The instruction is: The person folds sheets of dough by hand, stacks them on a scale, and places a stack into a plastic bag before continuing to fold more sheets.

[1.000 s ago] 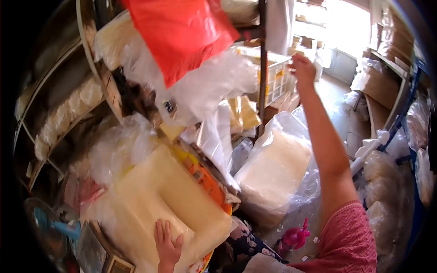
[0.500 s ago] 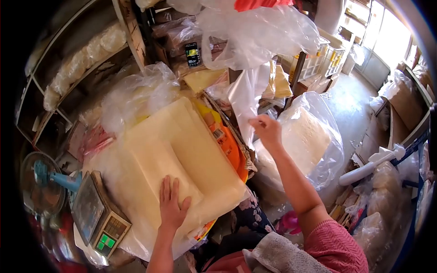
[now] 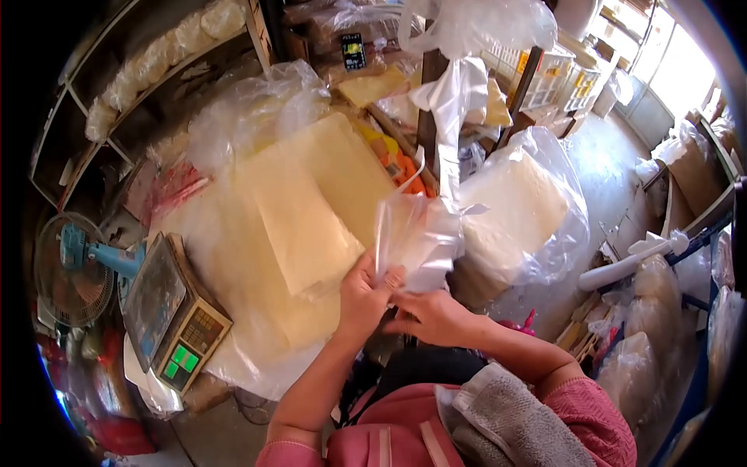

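In front of my body, my left hand (image 3: 364, 302) grips the lower edge of a clear plastic bag (image 3: 420, 243), thumb on top. My right hand (image 3: 436, 317) meets it from the right, its fingers curled at the same edge; the exact hold is partly hidden. The bag stands up crumpled from my fingers. Just beyond my left hand lies a wide stack of thin, cream-coloured sheets (image 3: 350, 171), with a smaller folded stack (image 3: 307, 233) on top. Hanging white plastic bags (image 3: 451, 109) rise behind the held one.
A scale (image 3: 175, 311) with a lit green panel stands left of the sheets, beside a blue fan (image 3: 76, 265). On the right, a large clear bag (image 3: 521, 210) holds a pale block. A phone (image 3: 352, 50) lies at the back. Shelves (image 3: 132, 140) line the left side.
My left hand has left the folded sheets and moved right to the plastic bag. My right hand has come down and inward from the hanging plastic. The bag now stands between both hands.
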The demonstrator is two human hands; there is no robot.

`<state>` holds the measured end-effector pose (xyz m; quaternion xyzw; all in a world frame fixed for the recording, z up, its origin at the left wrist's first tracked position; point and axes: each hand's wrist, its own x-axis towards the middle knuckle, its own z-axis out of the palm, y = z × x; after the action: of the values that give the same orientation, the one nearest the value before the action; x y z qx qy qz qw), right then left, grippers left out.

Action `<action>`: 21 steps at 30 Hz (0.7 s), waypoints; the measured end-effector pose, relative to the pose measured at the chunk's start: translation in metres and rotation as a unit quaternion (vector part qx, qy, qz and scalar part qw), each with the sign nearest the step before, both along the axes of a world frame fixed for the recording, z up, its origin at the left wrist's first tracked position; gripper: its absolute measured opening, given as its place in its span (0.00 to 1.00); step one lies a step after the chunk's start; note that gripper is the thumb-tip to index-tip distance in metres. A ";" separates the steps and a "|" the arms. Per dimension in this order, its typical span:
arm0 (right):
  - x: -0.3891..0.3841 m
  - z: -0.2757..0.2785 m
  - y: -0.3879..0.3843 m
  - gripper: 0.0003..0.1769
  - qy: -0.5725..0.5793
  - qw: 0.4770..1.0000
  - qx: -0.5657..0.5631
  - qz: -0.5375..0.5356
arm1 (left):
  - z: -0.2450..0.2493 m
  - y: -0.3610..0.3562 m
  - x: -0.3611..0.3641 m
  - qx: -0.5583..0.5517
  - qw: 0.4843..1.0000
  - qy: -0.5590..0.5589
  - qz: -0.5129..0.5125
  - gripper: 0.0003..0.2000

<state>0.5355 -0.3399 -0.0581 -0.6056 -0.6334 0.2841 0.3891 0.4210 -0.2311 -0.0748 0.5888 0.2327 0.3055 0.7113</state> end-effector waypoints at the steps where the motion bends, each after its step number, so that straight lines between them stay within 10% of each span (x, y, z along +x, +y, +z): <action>1: -0.004 0.001 -0.009 0.10 -0.024 0.999 -0.032 0.026 | 0.000 -0.001 -0.007 0.000 1.000 0.008 0.025 0.22; 6: 0.022 0.045 -0.031 0.04 0.023 0.981 0.144 -0.130 | 0.008 -0.007 -0.063 -0.014 0.997 0.059 0.039 0.17; 9: 0.024 0.065 -0.005 0.20 -0.195 0.952 0.185 -0.144 | 0.003 -0.017 -0.082 -0.006 0.998 0.068 0.018 0.18; 15: 0.025 0.043 0.019 0.32 0.007 0.980 -0.180 0.081 | -0.008 -0.025 -0.111 0.027 0.993 0.112 0.015 0.23; 21: 0.011 0.019 0.026 0.14 0.082 0.972 -0.195 0.098 | -0.016 -0.024 -0.126 -0.019 0.993 0.106 0.041 0.30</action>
<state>0.5468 -0.3140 -0.0390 -0.5797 -0.5878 0.4876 0.2839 0.2954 -0.2547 -0.0908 0.5943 0.3365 0.2659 0.6803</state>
